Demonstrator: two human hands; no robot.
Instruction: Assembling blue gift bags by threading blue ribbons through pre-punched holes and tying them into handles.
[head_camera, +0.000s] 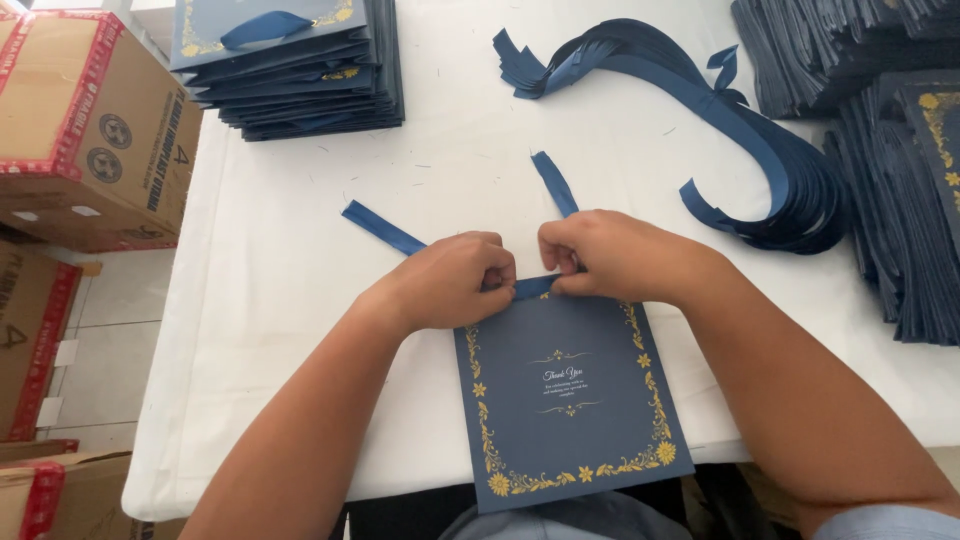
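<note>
Left hand (455, 280) and right hand (600, 255) both pinched a blue ribbon (533, 287) at the top edge of a flat navy paper bag (570, 400) on the white table (300, 250) | knuckles almost touching, ribbon ends trailing away | handle apparently unfinished | loose ribbons (760, 150) and stacked bags (290, 60) beyond.

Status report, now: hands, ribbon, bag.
Left hand and right hand both pinching blue ribbon at top edge of flat navy paper bag. Ribbon ends trail loose on white table. Nothing in the way.
</note>
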